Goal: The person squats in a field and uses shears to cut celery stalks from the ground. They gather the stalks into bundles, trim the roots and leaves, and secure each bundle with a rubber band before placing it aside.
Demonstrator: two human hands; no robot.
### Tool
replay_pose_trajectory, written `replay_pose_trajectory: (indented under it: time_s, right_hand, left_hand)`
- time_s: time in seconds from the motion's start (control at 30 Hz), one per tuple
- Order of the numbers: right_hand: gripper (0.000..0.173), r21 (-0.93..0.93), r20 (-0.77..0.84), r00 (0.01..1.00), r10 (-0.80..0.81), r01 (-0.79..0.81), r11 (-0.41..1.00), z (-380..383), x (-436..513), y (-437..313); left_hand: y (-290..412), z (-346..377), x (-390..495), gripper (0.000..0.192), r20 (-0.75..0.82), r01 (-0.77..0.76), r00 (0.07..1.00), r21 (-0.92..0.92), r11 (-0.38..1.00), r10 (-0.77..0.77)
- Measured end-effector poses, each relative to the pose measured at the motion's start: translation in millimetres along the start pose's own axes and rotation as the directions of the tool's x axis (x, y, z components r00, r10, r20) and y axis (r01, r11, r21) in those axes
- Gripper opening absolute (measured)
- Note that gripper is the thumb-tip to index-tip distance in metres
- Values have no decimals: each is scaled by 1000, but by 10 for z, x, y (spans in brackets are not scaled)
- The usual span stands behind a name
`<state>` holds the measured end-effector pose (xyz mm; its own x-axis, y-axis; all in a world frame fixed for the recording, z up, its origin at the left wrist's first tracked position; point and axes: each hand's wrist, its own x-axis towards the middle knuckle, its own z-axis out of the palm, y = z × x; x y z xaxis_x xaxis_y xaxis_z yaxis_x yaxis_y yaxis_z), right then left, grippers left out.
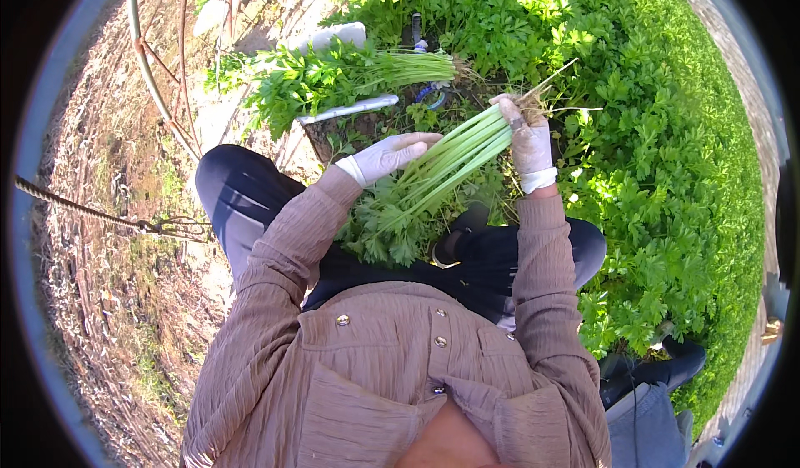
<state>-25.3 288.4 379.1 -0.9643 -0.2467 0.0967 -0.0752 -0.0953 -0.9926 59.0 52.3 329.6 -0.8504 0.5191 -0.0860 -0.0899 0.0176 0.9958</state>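
Observation:
My right hand (530,143), in a soiled white glove, grips a bunch of leafy celery (459,155) just below its roots. The roots stick out past the fingers at the upper right, and the pale stalks slant down to the left. Against the left side of the stalks lies my gloved left hand (400,152), its thumb raised; whether its fingers close around them cannot be told. The leaves hang over my lap. Beyond my hands, a second celery bunch (412,68) lies on its side, roots to the right.
Growing celery plants (650,155) stand thickly on the right. A blue looped tie (431,96) lies near the second bunch, by a whitish strip (350,108). Metal hoops (134,36) and a rope (81,205) are at the left. Another person's legs (662,368) show at the lower right.

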Motion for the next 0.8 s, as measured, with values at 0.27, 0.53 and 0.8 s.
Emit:
replay_pose_trajectory:
  time_s: [0.27,0.53,0.8]
  right_hand:
    - [17,96,-96,976,-196,205,974,-155,16,139]
    - [16,-16,-174,961,-215,216,976,-225,-81,113]
    - [13,-7,-239,947,-214,218,976,-343,-104,57]
  left_hand:
    - [-397,160,-68,81,-251,-87,934,532,842,256]
    - [-430,295,-102,28,-440,169,853,742,648,281]
    - [-636,-367,-400,19,-547,619,776,757,209,-315]
